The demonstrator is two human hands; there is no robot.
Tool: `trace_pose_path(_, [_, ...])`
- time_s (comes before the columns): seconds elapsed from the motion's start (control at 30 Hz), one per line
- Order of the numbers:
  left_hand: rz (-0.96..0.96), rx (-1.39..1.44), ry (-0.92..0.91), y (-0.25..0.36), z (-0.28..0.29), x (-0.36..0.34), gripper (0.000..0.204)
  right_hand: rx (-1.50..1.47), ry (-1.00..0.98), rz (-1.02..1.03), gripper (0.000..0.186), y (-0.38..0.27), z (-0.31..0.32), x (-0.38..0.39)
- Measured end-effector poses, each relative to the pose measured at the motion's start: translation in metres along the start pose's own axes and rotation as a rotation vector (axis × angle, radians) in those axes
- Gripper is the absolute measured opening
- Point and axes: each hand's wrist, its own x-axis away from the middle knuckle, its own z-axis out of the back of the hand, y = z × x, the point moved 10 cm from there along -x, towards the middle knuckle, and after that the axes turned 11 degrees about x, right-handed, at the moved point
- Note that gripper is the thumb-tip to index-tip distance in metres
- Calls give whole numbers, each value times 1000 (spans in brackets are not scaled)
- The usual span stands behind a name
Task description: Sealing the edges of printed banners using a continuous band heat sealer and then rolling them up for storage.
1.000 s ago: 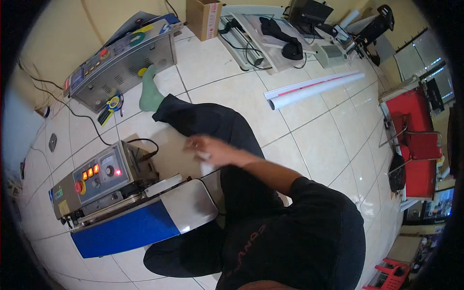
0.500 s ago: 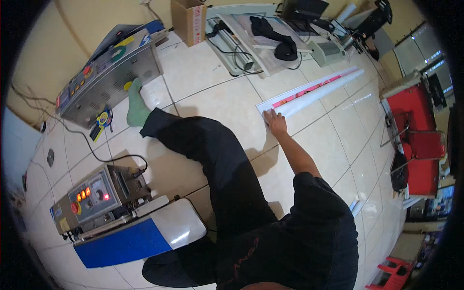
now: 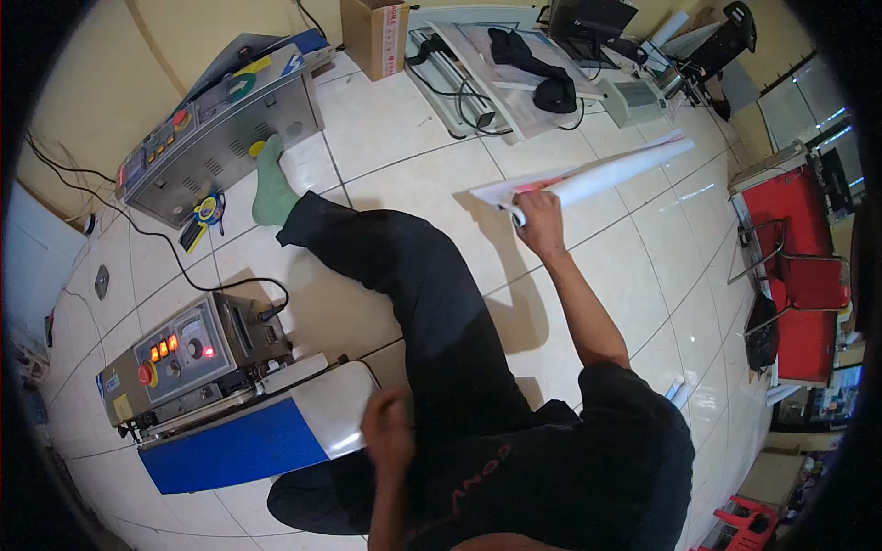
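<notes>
My right hand (image 3: 540,223) is closed around the near end of a partly rolled printed sheet (image 3: 611,177), white outside with some pink printing showing. The sheet's near end is raised off the floor, while the roll stretches away to the far right. My left hand (image 3: 390,432) hovers over my lap, next to the white end of a band sealing machine (image 3: 202,367) with a blue panel and lit displays. Motion blurs its fingers, and I make out nothing held in them.
At the far left stands a second metal machine (image 3: 225,138), with a tape measure (image 3: 209,211) and a yellow-black cutter (image 3: 191,235) beside it. A cardboard box (image 3: 375,39) and flat framed panels (image 3: 478,69) stand at the back. A red chair (image 3: 816,280) is on the right.
My right hand has gone from pressing the sheet's near corner to gripping and lifting its rolled end. My left hand has come into view over my lap.
</notes>
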Motion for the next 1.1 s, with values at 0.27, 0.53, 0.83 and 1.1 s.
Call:
trace_pose_path(0.27, [468,863,-268,-18,-113,-40,58,-495,-211,345,30,-204,99,107])
trace_pose_path(0.53, [498,498,-96,-67,-52,1,52,-390,-469,-311,44,-33,18,78])
trace_pose_path(0.83, [183,218,-176,-42,-78,-28,56,-67,-747,-1494,123,275,-177,251])
trace_pose_path(1.1, [-139,169,-400,-1,-209,-60,48,-462,219,-1626,109,409,-46,316])
